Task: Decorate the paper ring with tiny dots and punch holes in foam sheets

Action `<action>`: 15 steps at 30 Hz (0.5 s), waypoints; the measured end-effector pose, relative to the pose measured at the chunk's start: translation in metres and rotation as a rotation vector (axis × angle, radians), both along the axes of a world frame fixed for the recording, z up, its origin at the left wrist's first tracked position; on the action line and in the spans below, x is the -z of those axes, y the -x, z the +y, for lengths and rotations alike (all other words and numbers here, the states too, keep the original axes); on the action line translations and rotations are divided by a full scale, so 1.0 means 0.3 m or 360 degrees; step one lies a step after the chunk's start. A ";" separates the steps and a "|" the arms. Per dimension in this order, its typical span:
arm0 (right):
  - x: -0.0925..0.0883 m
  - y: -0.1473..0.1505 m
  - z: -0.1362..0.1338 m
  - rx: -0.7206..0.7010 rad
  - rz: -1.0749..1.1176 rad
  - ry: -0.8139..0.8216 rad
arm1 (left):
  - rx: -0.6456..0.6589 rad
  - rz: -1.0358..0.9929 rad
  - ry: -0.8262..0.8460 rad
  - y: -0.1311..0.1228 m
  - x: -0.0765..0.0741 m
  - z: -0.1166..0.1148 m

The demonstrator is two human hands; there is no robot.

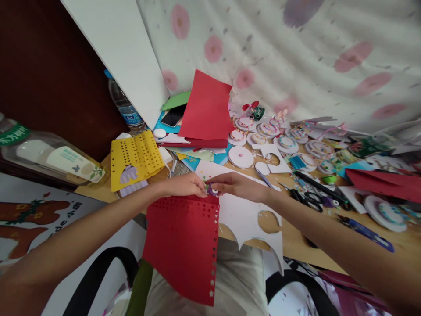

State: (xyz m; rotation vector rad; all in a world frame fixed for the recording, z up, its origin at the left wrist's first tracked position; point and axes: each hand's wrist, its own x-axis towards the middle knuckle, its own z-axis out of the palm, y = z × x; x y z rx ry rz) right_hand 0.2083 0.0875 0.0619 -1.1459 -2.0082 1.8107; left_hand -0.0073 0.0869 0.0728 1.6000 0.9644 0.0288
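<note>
My left hand (188,185) is closed on the top edge of a red paper sheet (184,250), which hangs over the table edge above my lap. Small holes run in rows along its top, and star-shaped holes line its right side. In my right hand (235,185) is a small purple craft punch (212,189), pinched at the top right corner of the sheet, close to my left fingertips. My fingers partly cover the punch, so I cannot tell how far the paper sits in it. Under the right hand lies a white sheet (241,215) with round cut-outs.
A punched yellow sheet (134,160) lies at left, by a water bottle (126,105). Another red sheet (207,109) leans at the back beside a phone (173,116). White discs (241,156), several with beads, cover the back right. Scissors (314,201) and a blue-handled tool (370,235) lie right.
</note>
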 end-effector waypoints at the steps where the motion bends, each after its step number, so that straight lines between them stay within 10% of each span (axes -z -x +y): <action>1: 0.000 -0.001 0.000 0.0014 0.0018 0.0038 | -0.0003 -0.0005 0.0001 0.001 0.000 0.001; 15: -0.009 -0.005 0.002 -0.0017 0.0001 -0.0010 | -0.0016 -0.0012 0.0020 0.007 -0.026 -0.001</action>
